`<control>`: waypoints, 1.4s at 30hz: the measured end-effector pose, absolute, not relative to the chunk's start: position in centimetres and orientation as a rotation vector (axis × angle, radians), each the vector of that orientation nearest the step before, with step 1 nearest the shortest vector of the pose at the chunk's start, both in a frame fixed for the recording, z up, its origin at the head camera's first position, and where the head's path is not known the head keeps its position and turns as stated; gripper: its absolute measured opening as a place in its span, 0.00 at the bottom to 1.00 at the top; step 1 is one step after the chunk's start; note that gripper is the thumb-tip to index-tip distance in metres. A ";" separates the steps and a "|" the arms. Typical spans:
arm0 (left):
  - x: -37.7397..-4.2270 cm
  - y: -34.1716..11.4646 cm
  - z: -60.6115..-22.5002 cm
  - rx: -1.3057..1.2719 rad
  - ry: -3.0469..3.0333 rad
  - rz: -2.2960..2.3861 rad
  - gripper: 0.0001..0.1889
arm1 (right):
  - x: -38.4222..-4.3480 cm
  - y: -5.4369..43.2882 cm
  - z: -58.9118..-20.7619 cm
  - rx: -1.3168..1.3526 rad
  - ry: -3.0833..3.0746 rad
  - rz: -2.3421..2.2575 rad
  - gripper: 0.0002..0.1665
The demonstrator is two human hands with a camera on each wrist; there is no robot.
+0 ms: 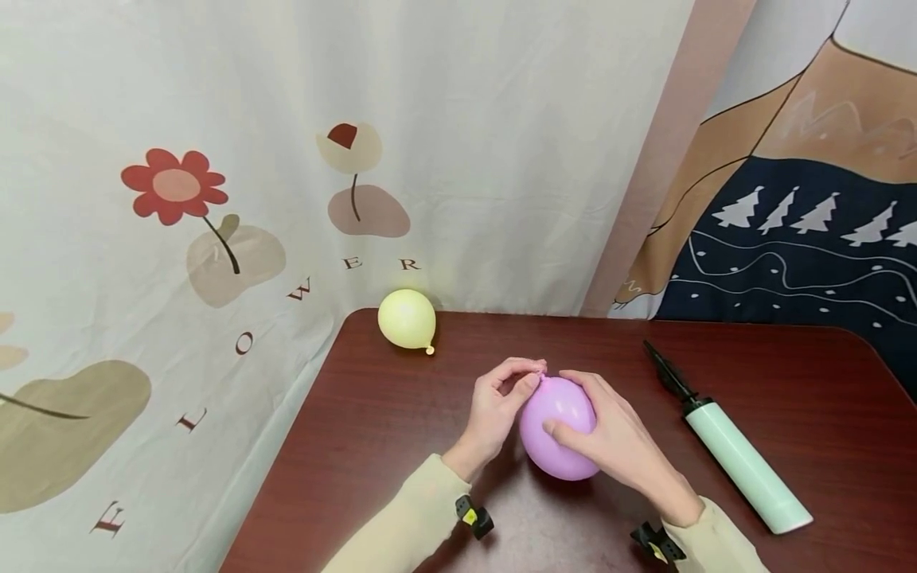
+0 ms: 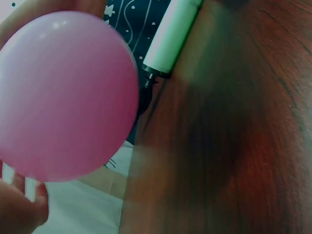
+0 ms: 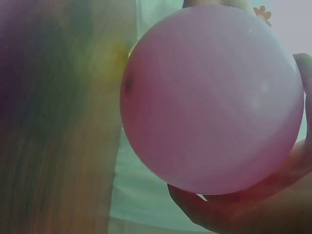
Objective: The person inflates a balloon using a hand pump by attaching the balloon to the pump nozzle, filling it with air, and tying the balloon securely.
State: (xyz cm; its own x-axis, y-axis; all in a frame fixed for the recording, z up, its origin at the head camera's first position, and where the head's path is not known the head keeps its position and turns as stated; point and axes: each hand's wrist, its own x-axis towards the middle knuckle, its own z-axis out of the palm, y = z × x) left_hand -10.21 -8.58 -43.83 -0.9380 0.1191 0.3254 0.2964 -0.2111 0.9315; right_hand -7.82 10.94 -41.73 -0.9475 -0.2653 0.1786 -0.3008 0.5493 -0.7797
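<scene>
A round inflated purple-pink balloon point(image 1: 544, 450) is between both hands just over the table, its neck pointing away from the person. At that neck, the left hand point(image 1: 493, 410) pinches with thumb and fingertips. The right hand point(image 1: 619, 438) holds the balloon's body from the right, thumb on the near side and fingers along the far side. In the left wrist view the balloon point(image 2: 68, 97) fills the upper left, above the left hand's fingers point(image 2: 22, 207). Seen from the right wrist, the balloon point(image 3: 209, 97) is cupped from below and the right by the right hand point(image 3: 263, 207).
Near the back left edge of the dark red-brown table point(image 1: 372, 430) sits a tied yellow balloon point(image 1: 405, 318). A hand pump point(image 1: 745, 461) with a pale green barrel and black nozzle lies at the right. Behind the table hangs a printed curtain point(image 1: 501, 159).
</scene>
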 end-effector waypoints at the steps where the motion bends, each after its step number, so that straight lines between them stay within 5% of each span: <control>1: -10.1 -8.7 -44.0 -0.539 -1.917 -2.314 0.19 | -8.0 10.9 -41.7 0.481 -2.727 1.408 0.41; 7: -9.2 -10.2 -44.9 -0.734 -2.099 -2.311 0.52 | -8.9 11.5 -41.7 0.361 -2.701 1.606 0.39; 10: -8.7 -10.7 -45.3 -0.759 -2.205 -2.280 0.59 | -9.2 11.7 -41.7 0.309 -2.698 1.683 0.38; 27: -7.6 -10.7 -46.1 -0.348 -2.379 -2.233 0.47 | -9.8 10.8 -42.8 0.280 -2.690 1.745 0.42; 42: -14.4 -15.0 -46.4 0.171 -2.635 -1.455 0.51 | -9.6 13.9 -43.3 0.206 -2.708 1.653 0.43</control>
State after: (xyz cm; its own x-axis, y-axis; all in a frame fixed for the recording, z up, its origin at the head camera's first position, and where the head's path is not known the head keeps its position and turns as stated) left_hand -14.42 -14.95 -46.37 -0.9856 -0.1598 0.0555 -0.0382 0.5297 0.8473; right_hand -9.57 13.89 -43.30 -0.9909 -0.1298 0.0353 -0.0907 0.4513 -0.8878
